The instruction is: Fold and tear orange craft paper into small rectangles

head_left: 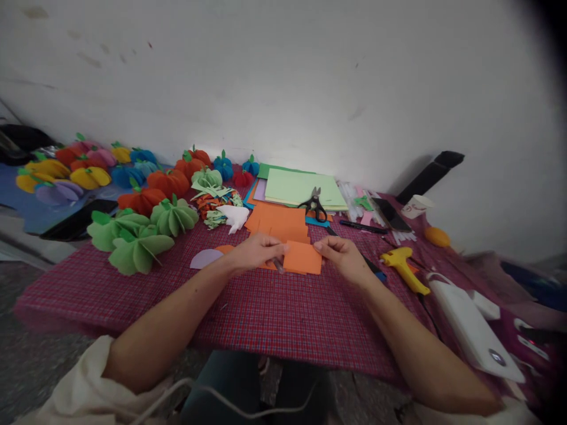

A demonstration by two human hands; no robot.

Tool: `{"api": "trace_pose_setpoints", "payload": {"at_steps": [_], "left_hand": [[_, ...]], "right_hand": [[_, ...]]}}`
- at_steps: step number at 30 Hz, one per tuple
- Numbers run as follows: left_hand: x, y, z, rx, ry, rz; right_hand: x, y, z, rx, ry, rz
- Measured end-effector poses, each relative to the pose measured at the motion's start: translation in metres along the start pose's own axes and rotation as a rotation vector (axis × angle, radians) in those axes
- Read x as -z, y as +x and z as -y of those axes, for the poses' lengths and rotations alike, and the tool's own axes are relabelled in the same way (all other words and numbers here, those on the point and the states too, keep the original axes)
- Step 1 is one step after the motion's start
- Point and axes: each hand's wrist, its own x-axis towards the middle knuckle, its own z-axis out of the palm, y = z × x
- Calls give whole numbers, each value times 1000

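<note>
A small stack of orange paper (302, 258) is held up over the near middle of the table. My left hand (257, 251) pinches its left edge, and a small see-through object (279, 265) shows beneath those fingers, too blurred to name. At the upper right corner, the thumb and fingers of my right hand (344, 255) close on the same paper. Just behind lie larger orange sheets (277, 219). Black-handled scissors (313, 206) rest on pale green sheets (296, 184). Left of my left hand is a purple paper half-circle (204, 258).
Several paper pumpkins (172, 183) stand at the left and back, with green ones (137, 251) nearest. Paper scraps and a white tissue (234, 216) lie midway. Rightward are a pen (363, 226), a yellow glue gun (403, 268), a paper cup (417, 205) and a white device (473, 327).
</note>
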Motion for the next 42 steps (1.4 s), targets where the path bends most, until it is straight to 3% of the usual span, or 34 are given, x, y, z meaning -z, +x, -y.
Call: {"api": "trace_pose_setpoints", "payload": {"at_steps": [6, 13, 18, 33, 42], "left_hand": [[-4, -2, -1, 92, 3, 43], [0, 0, 5, 96, -48, 27], [0, -1, 0, 30, -42, 107], [-2, -1, -2, 27, -109, 93], [-1, 1, 1, 0, -64, 15]], "right_hand": [[-4, -1, 0, -16, 85, -7], [-11, -4, 1, -142, 153, 122], [-8, -3, -1, -177, 187, 45], [-8, -3, -2, -215, 286, 70], [-9, -3, -2, -168, 164, 64]]}}
